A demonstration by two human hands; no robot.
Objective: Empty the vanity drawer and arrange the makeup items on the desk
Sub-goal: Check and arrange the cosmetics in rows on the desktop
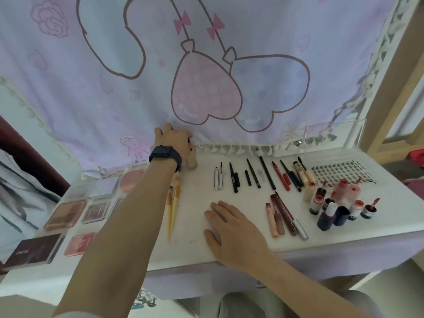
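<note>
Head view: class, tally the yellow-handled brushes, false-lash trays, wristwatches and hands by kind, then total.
Yellow-handled brushes: 2
False-lash trays: 1
Wristwatches: 1
Hands: 2, left hand gripping a beige bottle, right hand flat on the desk
Total: 6

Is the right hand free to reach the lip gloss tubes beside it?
Probably yes: the right hand lies flat and empty, and the lip gloss tubes lie close on its right with bare desk between.
</note>
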